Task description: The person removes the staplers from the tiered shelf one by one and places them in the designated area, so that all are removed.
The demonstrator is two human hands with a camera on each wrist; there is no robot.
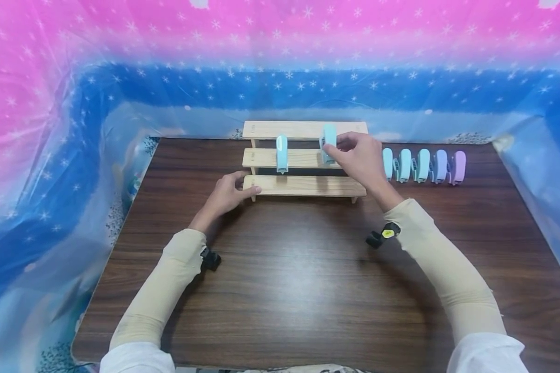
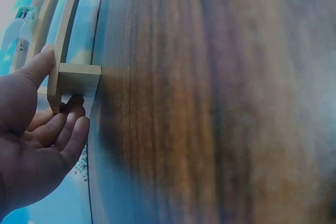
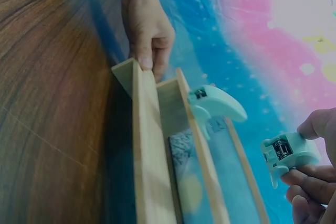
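A three-tier wooden rack (image 1: 308, 185) stands at the back of the table. My left hand (image 1: 226, 194) grips the left end of its lowest tier, thumb on top and fingers curled around the end. My right hand (image 1: 361, 158) pinches a mint-green hole punch (image 1: 328, 140) between thumb and fingers, in front of the top and middle tiers. In the right wrist view, the metal mechanism of this held hole punch (image 3: 286, 153) shows, and it is apart from the rack. Another light blue-green hole punch (image 1: 282, 154) stands upright on the middle tier, left of centre.
Right of the rack, several hole punches stand in a row: mint ones (image 1: 404, 166), a lavender-blue one (image 1: 440, 167) and a purple one (image 1: 457, 167). The brown wood-grain table (image 1: 280, 280) extends in front. A pink and blue patterned cloth (image 1: 280, 83) hangs behind and at the sides.
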